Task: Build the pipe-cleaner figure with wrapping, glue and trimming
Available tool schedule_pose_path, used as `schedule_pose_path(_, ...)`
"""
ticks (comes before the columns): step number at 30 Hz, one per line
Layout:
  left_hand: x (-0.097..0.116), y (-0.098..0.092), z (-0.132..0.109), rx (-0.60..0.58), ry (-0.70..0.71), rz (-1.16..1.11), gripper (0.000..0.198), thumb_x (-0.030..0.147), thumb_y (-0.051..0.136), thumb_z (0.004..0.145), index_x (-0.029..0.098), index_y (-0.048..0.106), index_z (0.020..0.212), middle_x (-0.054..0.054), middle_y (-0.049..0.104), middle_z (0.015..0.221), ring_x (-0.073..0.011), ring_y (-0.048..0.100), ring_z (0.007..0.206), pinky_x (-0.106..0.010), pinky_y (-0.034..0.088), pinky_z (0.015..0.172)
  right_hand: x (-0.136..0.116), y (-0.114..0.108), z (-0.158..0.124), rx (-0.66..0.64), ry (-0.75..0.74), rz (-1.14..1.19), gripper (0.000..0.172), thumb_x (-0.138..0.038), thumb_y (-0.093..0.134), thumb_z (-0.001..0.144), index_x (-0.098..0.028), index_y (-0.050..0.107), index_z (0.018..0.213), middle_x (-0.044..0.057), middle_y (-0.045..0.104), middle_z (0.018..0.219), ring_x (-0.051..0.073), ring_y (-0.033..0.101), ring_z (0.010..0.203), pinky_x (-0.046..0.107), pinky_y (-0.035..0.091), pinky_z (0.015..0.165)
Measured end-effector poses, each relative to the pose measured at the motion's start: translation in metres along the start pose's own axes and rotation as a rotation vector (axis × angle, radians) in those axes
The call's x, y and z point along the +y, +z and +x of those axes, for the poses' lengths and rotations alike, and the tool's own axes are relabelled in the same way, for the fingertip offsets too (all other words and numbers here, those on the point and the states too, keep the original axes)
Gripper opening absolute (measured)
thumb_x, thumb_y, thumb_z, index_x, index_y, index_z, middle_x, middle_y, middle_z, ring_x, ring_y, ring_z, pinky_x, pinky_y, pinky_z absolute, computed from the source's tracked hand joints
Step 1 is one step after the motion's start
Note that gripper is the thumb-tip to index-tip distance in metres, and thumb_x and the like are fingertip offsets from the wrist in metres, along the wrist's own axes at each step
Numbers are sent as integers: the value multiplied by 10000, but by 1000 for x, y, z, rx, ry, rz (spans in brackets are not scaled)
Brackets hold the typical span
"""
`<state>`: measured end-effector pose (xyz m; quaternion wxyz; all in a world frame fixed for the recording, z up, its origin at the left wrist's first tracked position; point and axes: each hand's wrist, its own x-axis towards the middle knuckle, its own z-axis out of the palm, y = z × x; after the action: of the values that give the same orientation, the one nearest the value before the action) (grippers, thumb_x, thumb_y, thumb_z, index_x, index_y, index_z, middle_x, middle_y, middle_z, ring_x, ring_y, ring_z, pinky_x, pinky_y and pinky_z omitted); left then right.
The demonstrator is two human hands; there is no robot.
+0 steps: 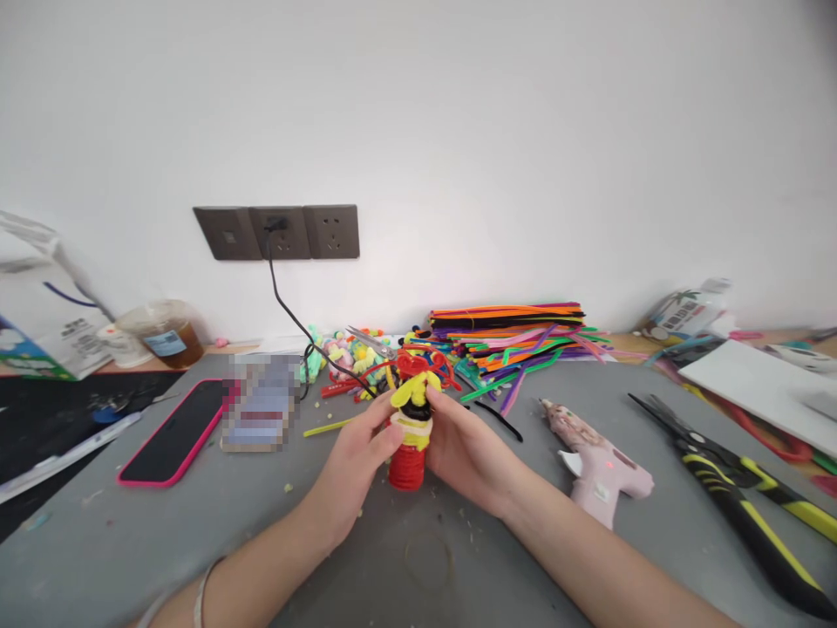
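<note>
A small pipe-cleaner figure (406, 468) stands upright between my hands, with a red coiled lower part, a yellow and white band, a black section and a yellow and red top. My left hand (366, 449) is closed around its left side, the thumb pressing the pale band. On the other side my right hand (461, 449) grips it, fingertips up at the yellow piece near the top. Some fingers of both hands are hidden behind the figure. A yellow pipe cleaner (327, 428) lies just left of my left hand, and a short black one (500, 420) beyond my right.
Bundled colourful pipe cleaners (506, 327) lie by the wall, beside a pile of scraps with scissors (370, 340). To the right are a pink glue gun (598, 475) and black-yellow pliers (732, 488). Leftward lie a pink-cased phone (176, 436), another phone with a blurred screen (261, 410) and a drink cup (170, 336).
</note>
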<state>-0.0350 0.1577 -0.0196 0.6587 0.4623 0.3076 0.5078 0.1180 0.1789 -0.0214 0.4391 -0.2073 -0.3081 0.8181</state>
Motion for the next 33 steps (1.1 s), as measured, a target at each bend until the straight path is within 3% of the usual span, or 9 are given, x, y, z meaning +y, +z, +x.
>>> schedule_pose_path(5,0,1,3,143,-31,-61,639,493,878,738,265,727,1316,-109,638,1488,-346,525,1421,-456,431,1162,-4,-4,1,161,-5,49,441,-553,838,760,-243,721,1051,22,786,976,232,726,928,344,547,850)
schedule_pose_path(9,0,-5,6,253,6,57,323,516,857,752,208,827,847,-110,790,1192,-317,644,1242,-386,498,1023,-4,-10,4,298,-41,81,366,-566,761,847,-223,719,968,26,759,857,196,708,779,311,566,743)
schedule_pose_path(11,-2,-7,6,292,-22,98,346,544,857,740,214,831,841,-99,812,1081,-289,679,1127,-379,512,974,-3,-12,6,302,-38,124,371,-567,746,862,-198,711,879,23,722,774,161,667,664,274,552,644)
schedule_pose_path(15,-5,-10,7,297,-75,136,352,522,903,682,213,836,836,-83,817,1011,-242,686,1012,-350,515,938,-6,-12,6,222,-37,202,476,-640,675,882,-166,722,876,-11,624,641,114,549,505,217,436,467)
schedule_pose_path(23,0,-6,6,245,-78,175,372,482,945,606,172,759,690,-51,762,870,-178,634,836,-273,479,771,-10,-4,-1,15,-22,158,651,-750,576,885,-162,735,1113,-36,570,615,85,411,429,192,338,411)
schedule_pose_path(27,0,-7,5,215,-71,171,354,443,937,637,172,724,716,-9,689,750,-151,578,742,-251,443,703,-13,0,-7,-139,-28,110,510,-608,626,909,-141,780,1046,-24,608,635,38,359,358,166,288,353)
schedule_pose_path(30,-1,-7,4,202,-73,181,347,471,908,682,176,743,761,-16,693,768,-161,582,751,-263,455,722,-14,-6,-9,-304,17,128,358,-461,642,913,-200,795,1104,-44,633,630,16,346,292,140,270,308)
schedule_pose_path(33,0,-6,4,192,-79,209,382,530,876,712,177,774,816,-39,723,831,-177,601,783,-280,476,763,-8,-22,-7,-367,108,18,415,-508,537,949,-242,783,1151,-44,640,580,47,364,228,160,261,268)
